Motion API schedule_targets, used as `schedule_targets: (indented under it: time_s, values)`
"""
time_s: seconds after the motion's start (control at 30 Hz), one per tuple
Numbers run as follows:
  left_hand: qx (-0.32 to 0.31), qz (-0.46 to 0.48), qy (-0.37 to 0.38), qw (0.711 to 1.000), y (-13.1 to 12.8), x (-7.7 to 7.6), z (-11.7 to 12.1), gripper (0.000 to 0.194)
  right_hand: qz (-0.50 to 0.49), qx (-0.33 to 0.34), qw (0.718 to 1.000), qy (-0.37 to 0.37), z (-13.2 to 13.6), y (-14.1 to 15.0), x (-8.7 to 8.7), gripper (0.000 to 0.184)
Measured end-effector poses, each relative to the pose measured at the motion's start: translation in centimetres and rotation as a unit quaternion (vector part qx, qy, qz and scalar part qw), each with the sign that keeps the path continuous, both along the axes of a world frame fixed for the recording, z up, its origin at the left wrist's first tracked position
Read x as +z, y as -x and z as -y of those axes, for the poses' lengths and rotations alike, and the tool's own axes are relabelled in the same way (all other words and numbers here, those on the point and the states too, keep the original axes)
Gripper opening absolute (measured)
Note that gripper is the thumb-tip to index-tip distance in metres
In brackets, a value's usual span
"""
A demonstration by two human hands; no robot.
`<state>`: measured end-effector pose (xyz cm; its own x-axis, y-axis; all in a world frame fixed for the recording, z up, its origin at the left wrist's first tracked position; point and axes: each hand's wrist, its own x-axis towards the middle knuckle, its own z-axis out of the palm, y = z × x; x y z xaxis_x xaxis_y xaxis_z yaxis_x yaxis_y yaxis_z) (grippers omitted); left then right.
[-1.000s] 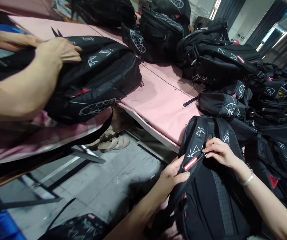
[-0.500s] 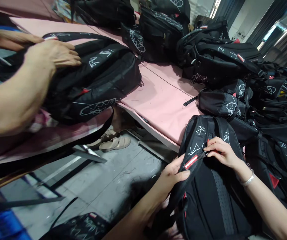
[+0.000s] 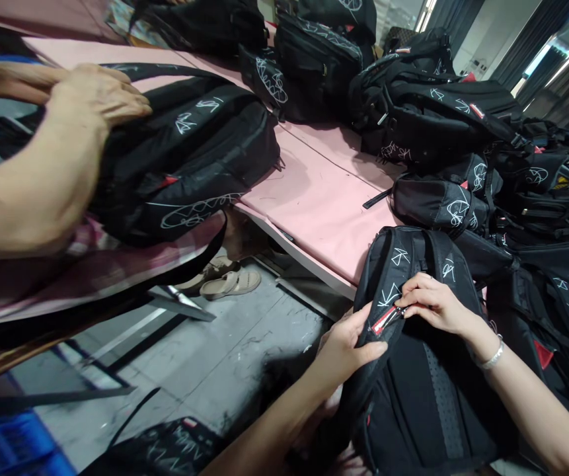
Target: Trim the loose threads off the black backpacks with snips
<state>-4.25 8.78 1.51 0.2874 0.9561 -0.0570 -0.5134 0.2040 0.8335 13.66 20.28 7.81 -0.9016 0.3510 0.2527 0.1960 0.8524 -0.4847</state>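
Observation:
A black backpack (image 3: 413,396) with white scribbles stands upright before me, its straps toward me. My left hand (image 3: 351,344) is closed around its left shoulder strap (image 3: 388,284), thumb in front, beside a red and white label (image 3: 382,321). My right hand (image 3: 430,304) pinches a small, thin metal tool that looks like thread snips (image 3: 397,313). The tool's tip lies along the label; its finer shape is partly hidden by my fingers.
A co-worker's hands (image 3: 100,96) rest on another black backpack (image 3: 199,145) at the left. More backpacks (image 3: 443,119) crowd the pink table (image 3: 314,192). Below are a blue crate (image 3: 16,443), a bag (image 3: 165,449) on the floor, metal table legs and a sandal (image 3: 229,284).
My right hand has moved slightly left and down, bringing the tool against the label. My left hand has shifted slightly right with the strap. The co-worker's hands have moved slightly left.

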Motion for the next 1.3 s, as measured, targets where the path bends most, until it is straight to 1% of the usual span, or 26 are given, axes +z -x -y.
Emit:
schedule_targets:
  time_s: [0.1, 0.23, 0.37, 0.47, 0.53, 0.6, 0.67, 0.8, 0.97, 1.07, 1.13, 1.3]
  values:
    - [0.004, -0.014, 0.002, 1.0, -0.4, -0.1, 0.0, 0.064, 0.007, 0.002, 1.0, 0.0, 0.5, 0.0, 0.3, 0.018]
    - [0.01, -0.01, -0.003, 1.0, -0.9, -0.1, -0.1, 0.065, 0.013, -0.003, 1.0, -0.006, 1.1, 0.0, 0.7, 0.018]
    - [0.019, -0.017, -0.009, 1.0, -1.3, 0.3, -0.1, 0.064, 0.005, -0.022, 0.999, -0.032, 1.8, -0.5, 0.5, 0.015]
    - [0.031, -0.015, -0.016, 0.999, -1.6, 0.8, 0.0, 0.062, -0.016, -0.06, 0.996, -0.068, 2.7, -1.4, -0.1, 0.014]
    - [0.041, -0.014, -0.022, 0.999, -1.8, 1.0, 0.1, 0.062, -0.039, -0.112, 0.989, -0.088, 3.6, -2.1, -0.5, 0.015]
    - [0.046, -0.016, -0.027, 0.998, -2.1, 1.1, 0.2, 0.063, -0.05, -0.169, 0.98, -0.092, 4.6, -2.9, -0.7, 0.017]
    - [0.046, -0.022, -0.033, 0.998, -2.4, 1.2, 0.3, 0.064, -0.042, -0.204, 0.974, -0.084, 5.7, -3.6, -0.7, 0.019]
    - [0.044, -0.037, -0.043, 0.997, -3.1, 1.2, 0.4, 0.064, -0.026, -0.225, 0.97, -0.084, 7.3, -4.3, -0.5, 0.021]
    - [0.067, -0.045, -0.023, 0.997, -4.1, 1.1, 0.5, 0.068, -0.016, -0.229, 0.967, -0.108, 7.8, -4.5, -0.5, 0.02]
    - [0.073, -0.055, -0.017, 0.996, -4.6, 1.1, 0.5, 0.069, -0.004, -0.239, 0.961, -0.14, 8.2, -4.5, -0.7, 0.02]
    - [0.076, -0.065, -0.014, 0.995, -4.9, 1.2, 0.5, 0.071, 0.004, -0.255, 0.951, -0.176, 8.7, -4.5, -0.8, 0.02]
    - [0.092, -0.079, -0.012, 0.993, -5.8, 1.7, 0.6, 0.074, 0.006, -0.309, 0.904, -0.296, 10.4, -4.5, -1.6, 0.021]
